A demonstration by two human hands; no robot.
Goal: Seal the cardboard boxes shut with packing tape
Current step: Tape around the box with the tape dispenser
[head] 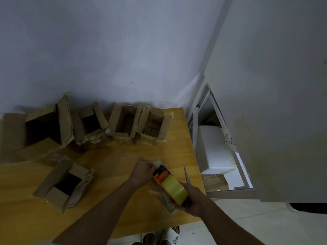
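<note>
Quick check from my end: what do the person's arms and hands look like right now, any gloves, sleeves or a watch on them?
Both forearms come in bare from the bottom edge, with no sleeve showing on either. The left hand and the right hand wear no gloves. No watch, band or ring is visible, though the light is dim and the image is soft, so small items could be missed.

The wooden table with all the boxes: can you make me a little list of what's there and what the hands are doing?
table: light wooden table against a wall
boxes: five open brown cardboard boxes, four along the wall, one nearer
tape: orange dispenser with yellowish packing tape roll
right hand: grips the dispenser
left hand: pinches the tape end at the dispenser's front
scissors: metal scissors near the table's right edge
</note>
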